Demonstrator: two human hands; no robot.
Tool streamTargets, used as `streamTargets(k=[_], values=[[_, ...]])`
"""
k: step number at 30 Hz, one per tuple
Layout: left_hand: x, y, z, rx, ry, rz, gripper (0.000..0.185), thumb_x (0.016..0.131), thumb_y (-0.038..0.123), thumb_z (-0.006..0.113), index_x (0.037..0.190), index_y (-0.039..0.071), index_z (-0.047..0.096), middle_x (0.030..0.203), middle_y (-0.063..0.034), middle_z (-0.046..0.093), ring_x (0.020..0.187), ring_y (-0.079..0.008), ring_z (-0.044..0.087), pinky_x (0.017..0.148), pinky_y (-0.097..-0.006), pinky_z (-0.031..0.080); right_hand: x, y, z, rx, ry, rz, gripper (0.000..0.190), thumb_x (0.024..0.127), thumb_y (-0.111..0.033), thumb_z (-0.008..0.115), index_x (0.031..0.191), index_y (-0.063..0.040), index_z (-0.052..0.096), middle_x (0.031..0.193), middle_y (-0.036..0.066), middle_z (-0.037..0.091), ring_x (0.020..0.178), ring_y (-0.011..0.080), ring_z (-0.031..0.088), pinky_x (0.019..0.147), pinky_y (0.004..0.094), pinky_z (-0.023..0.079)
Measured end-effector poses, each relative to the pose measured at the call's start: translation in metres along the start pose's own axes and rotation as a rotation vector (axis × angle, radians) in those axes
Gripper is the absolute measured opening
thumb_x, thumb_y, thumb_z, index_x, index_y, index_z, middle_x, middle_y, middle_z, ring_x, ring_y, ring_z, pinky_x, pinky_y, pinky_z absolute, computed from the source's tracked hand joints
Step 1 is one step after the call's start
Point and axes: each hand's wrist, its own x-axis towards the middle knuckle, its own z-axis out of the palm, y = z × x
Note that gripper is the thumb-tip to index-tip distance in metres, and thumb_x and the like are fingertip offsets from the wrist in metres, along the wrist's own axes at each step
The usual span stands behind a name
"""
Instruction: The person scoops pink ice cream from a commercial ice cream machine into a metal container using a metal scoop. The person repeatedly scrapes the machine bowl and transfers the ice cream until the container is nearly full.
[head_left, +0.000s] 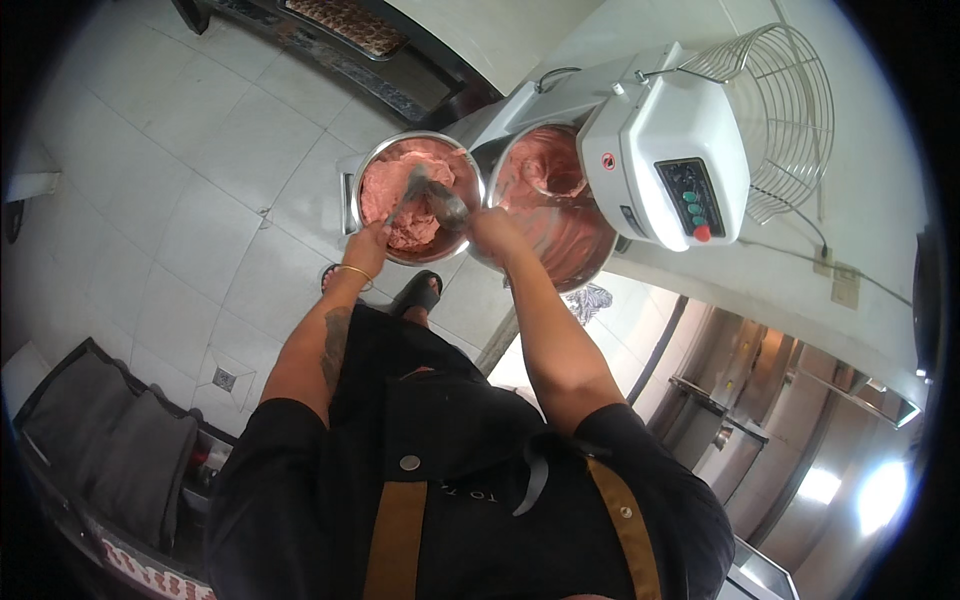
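Observation:
A round steel bowl in front of me holds a mound of pink paste, which looks like ground meat. My left hand, with a thin bracelet at its wrist, grips a thin-handled utensil, perhaps a spatula, over the paste. From the right, my right hand closes around a metal scoop tilted above the same bowl. The two tools meet or overlap near the bowl's middle; blur hides their exact shape. Just right of it stands the mixer's steel bowl, its inside smeared with pink paste.
A white mixer head with a button panel overhangs its bowl. Its wire guard is raised by the wall. A dark rack bearing a tray stands beyond. Dark cloth covers something at lower left; a floor drain lies nearby.

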Motion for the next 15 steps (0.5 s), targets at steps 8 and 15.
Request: streamTargets(k=[8, 15], values=[[-0.049, 0.019, -0.011, -0.024, -0.006, -0.075, 0.029, 0.106, 0.03, 0.049, 0.115, 0.006, 0.061, 0.098, -0.0302, 0.068, 0.093, -0.0544, 0.063, 0.08, -0.0633, 0.048, -0.016, -0.001, -0.011, 0.095, 0.083, 0.255, 0.023, 0.092, -0.018, 0.064, 0.077, 0.0, 0.069, 0.067, 0.008, 0.063, 0.047, 0.0174, 0.051, 0.042, 0.0355, 0.034], [-0.057, 0.031, 0.033, -0.176, 0.065, 0.016, 0.03, 0.106, 0.031, 0.049, 0.115, 0.005, 0.062, 0.099, -0.0291, 0.067, 0.095, -0.0531, 0.062, 0.079, -0.0603, 0.049, -0.01, 0.003, -0.01, -0.163, 0.086, -0.04, 0.027, 0.091, -0.019, 0.063, 0.079, 0.004, 0.072, 0.07, 0.011, 0.066, 0.063, 0.0245, 0.064, 0.058, 0.0421, 0.047]])
